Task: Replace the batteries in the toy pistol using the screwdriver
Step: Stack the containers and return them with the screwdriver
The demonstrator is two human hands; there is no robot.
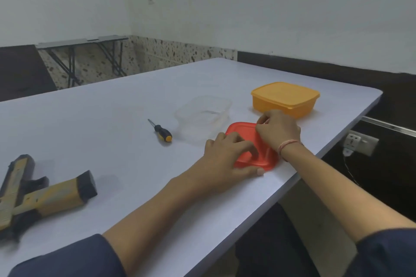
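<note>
Hands work the red container (266, 159) at the near right edge of the table (112, 108): left hand (227, 155) clamps its near side, right hand (279, 130) pinches its far corner. Hold the base down; peel the lid upward steadily. Toy pistol (45, 195) lies near left, screwdriver (162, 133) mid-table, both untouched.

Parts of the scene I can't read from here

The toy pistol (45, 195) runs off the left edge and is smeared, so I see no battery cover or screw. My left hand (227, 159) and right hand (279, 130) grip the red lid (242, 129) and cover much of it; whether a tub sits beneath, I can't tell. The orange box (284, 99) is closed and hides its contents. The screwdriver (162, 132) tip is too small to tell its type.
</note>
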